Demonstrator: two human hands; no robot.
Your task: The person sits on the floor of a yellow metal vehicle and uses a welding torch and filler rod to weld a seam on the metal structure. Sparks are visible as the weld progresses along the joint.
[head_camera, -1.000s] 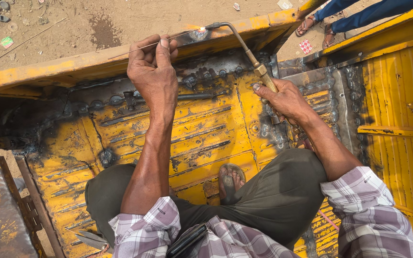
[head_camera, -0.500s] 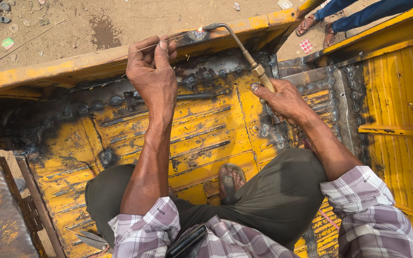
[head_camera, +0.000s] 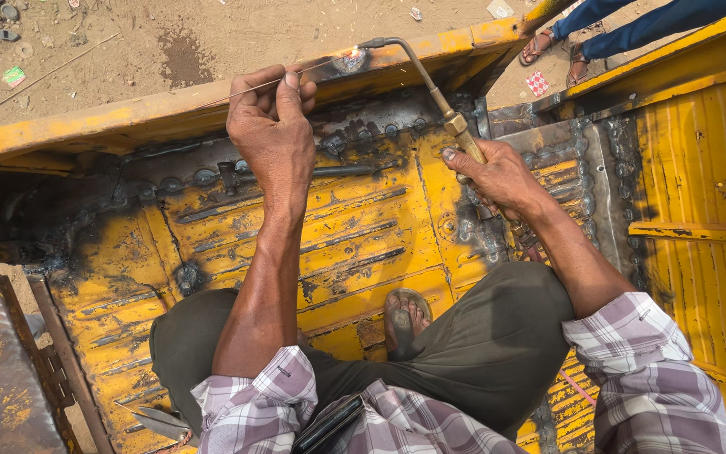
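Yellow, soot-blackened metal panel (head_camera: pixel 363 244) lies under both arms. The left hand (head_camera: pixel 272 126) pinches a thin filler rod (head_camera: pixel 245 87) against the panel's upper rim. At the rod's end a small flame (head_camera: pixel 351 57) glows. The right hand (head_camera: pixel 497 176) is clenched around a brass-necked welding torch (head_camera: pixel 430 88), its tip at that flame.

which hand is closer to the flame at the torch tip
Left. The left hand pinches the thin rod just left of the flame; the right hand grips the torch handle farther down, lower right.
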